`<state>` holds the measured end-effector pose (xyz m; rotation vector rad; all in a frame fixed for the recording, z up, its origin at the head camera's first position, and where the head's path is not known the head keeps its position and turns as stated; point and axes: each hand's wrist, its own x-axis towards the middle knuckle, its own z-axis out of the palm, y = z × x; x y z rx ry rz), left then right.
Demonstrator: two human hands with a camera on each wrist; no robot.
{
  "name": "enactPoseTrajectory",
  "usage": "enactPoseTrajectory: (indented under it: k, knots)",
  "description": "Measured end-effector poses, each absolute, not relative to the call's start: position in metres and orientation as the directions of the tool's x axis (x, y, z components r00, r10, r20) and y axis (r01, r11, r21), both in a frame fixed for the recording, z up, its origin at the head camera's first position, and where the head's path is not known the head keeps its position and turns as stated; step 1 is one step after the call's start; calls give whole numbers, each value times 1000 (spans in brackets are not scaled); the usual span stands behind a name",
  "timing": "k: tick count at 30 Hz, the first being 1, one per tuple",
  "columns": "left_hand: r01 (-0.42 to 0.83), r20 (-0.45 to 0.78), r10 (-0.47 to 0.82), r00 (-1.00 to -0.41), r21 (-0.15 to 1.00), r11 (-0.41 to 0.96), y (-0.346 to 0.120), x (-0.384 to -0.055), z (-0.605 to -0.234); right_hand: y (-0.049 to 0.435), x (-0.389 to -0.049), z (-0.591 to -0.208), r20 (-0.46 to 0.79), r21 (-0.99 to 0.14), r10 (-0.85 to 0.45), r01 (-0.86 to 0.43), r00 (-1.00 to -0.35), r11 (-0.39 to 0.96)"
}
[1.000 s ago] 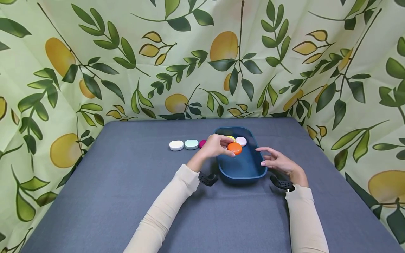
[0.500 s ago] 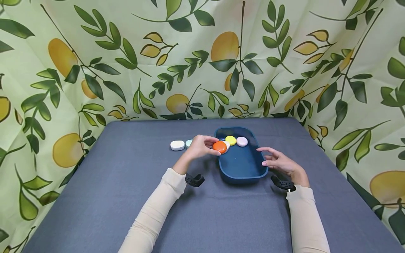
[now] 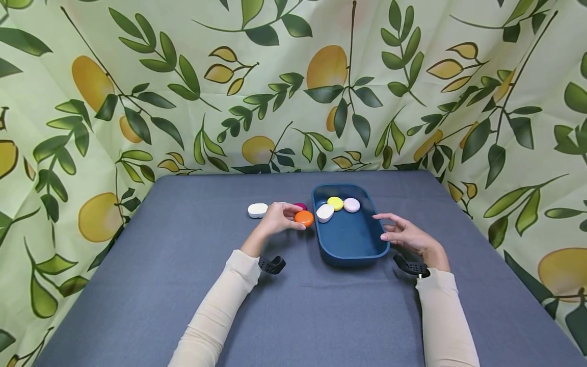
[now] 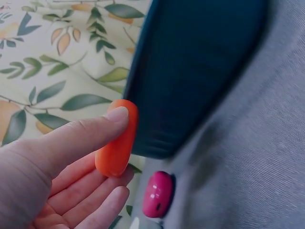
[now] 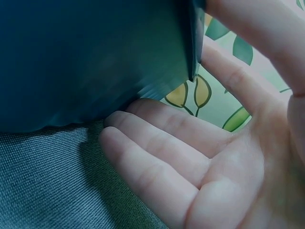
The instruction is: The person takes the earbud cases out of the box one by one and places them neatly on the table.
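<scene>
We see the left hand (image 3: pixel 276 219) pinching the orange case (image 3: pixel 303 218), moved outside the blue bin (image 3: pixel 353 239). The right hand (image 3: pixel 409 237), loosely spread, still touches the bin.

The box (image 3: pixel 350 239) is plain dark blue. There is an orange case (image 3: pixel 303 218), a magenta case (image 4: pixel 158 194), a yellow case (image 3: pixel 335 204) and a white case (image 3: pixel 258 210). The worktop (image 3: pixel 137 285) is plain grey-blue, the sleeves (image 3: pixel 215 311) cream. The curtain (image 3: pixel 293 56) has green leaves and yellow-orange fruit on pale cream.
</scene>
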<state>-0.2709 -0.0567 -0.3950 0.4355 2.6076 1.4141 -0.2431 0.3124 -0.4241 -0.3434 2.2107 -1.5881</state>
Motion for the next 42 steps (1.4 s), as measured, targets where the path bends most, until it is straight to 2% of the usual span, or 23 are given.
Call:
enactPoseTrajectory:
  k: [17,31,42]
  knots:
    - [167,5,272,-962,799,578,-55,-279,-428,313,-245,-426,-179,-923,-396,15,-901,383]
    - [241,94,250,-964,712,659,-51,-277,-433,314,-246,-428,-177,-935,-404,25,-897,353]
    - [199,47,247,-968,744,638,-50,-275,-423,315,-245,-428,-179,-933,-402,25,-898,359]
